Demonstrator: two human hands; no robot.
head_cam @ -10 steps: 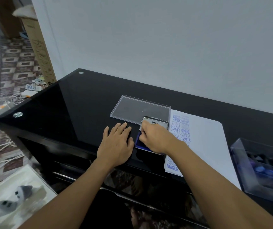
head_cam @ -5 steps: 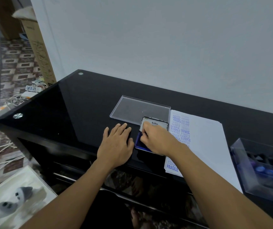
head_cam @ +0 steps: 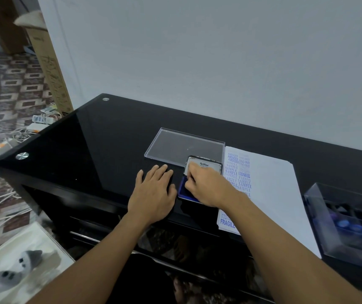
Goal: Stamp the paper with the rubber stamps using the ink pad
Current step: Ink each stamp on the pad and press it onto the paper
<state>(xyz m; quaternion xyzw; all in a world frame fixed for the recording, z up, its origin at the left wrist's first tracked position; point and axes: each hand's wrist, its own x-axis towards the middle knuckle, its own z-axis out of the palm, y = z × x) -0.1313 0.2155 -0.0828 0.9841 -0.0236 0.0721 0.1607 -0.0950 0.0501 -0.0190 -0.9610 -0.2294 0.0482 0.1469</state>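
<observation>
The right hand [head_cam: 206, 187] is being held curled over the open ink pad [head_cam: 183, 190], apparently pinching a small, light, rigid rubber stamp hidden beneath it. The left hand [head_cam: 153, 194] is being rested flat alongside. Thin, slide-prone paper [head_cam: 274, 194] is lying just right, reaching the table [head_cam: 88, 150] front edge, its blank half being left free.

The ink pad [head_cam: 184, 190] was laid open, its dark blue pad exposed and its white "Artline" lid tilted up behind. Just to its right the white paper [head_cam: 274, 194] was spread flat, its left margin stamped in blue with AMENDED, SAMPLE, EXPRESS and FRAGILE.
</observation>
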